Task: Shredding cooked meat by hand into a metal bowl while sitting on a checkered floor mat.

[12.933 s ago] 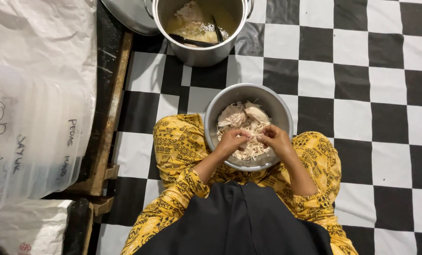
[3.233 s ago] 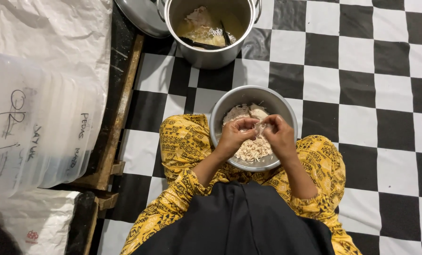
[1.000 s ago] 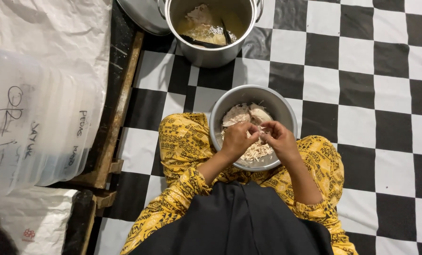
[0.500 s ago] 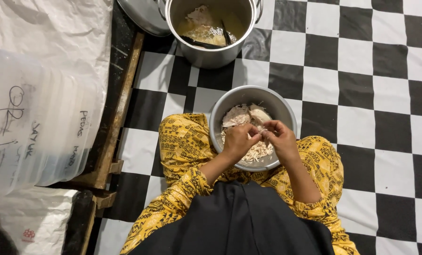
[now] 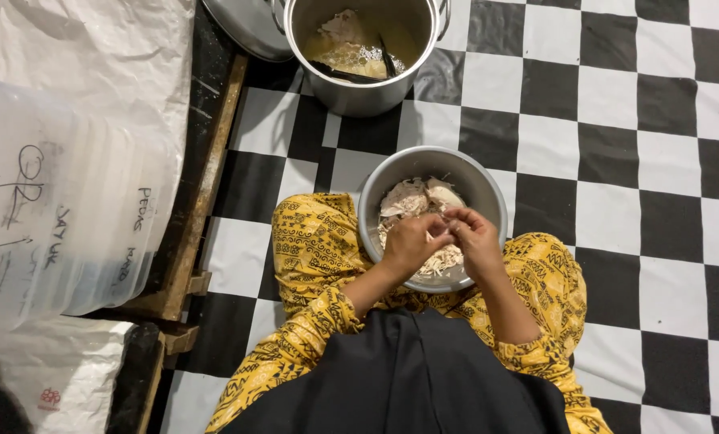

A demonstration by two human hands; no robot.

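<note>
A strip of cooked chicken is pinched between both hands over the metal bowl; shreds could be dropped onto the checkered floor.

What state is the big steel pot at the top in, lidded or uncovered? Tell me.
Uncovered. The steel pot stands open, its broth and pale meat pieces visible inside; a lid lies beside it.
</note>
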